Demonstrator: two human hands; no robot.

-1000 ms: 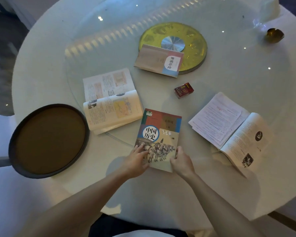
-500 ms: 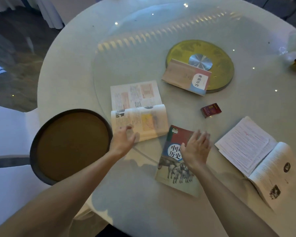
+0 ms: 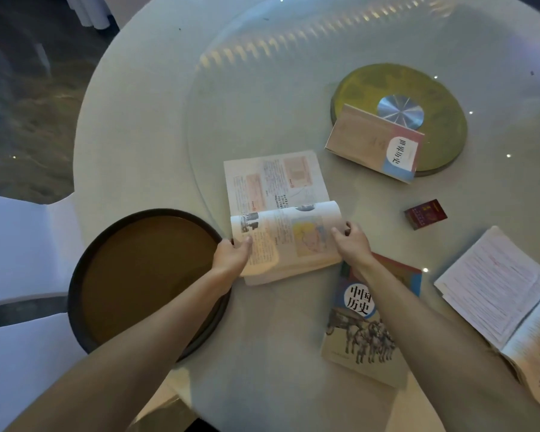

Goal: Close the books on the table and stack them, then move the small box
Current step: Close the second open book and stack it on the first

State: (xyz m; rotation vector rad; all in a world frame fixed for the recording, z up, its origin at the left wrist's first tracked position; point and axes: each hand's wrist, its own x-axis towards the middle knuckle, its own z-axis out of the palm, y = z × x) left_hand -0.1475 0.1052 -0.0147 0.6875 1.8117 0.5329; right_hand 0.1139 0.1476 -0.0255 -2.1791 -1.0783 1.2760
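1. Head view, open book (image 3: pixel 281 213): lies on the round white table (image 3: pixel 144 126) at centre, pages up, near half raised slightly off the surface, far half flat.
2. Left hand (image 3: pixel 233 255): grips the near-left edge of the open book, thumb on the page, fingers curled under the edge.
3. Right hand (image 3: pixel 351 243): pinches the near-right corner of the same book, thumb on top, fingers wrapped around the page block.
4. Closed book with horse cover (image 3: pixel 360 325): lies flat near the table edge, just right of the open book, partly crossed by the right forearm.
5. Second closed book (image 3: pixel 374 143): rests farther back, right of centre, one corner overlapping the yellow-green disc (image 3: pixel 443 98).
6. Second open book (image 3: pixel 493 294): spread at the right side, pages up, cut off by the frame edge.
7. Small red box (image 3: pixel 425 214): sits on the table between the second closed book and the second open book, apart from both and untouched by either hand.
8. Round dark tray (image 3: pixel 138 275): sits at the left table edge, rim just beside the left hand; contact cannot be told.
9. Glass turntable (image 3: pixel 247 73): covers the centre of the table, under the far half of the open book.
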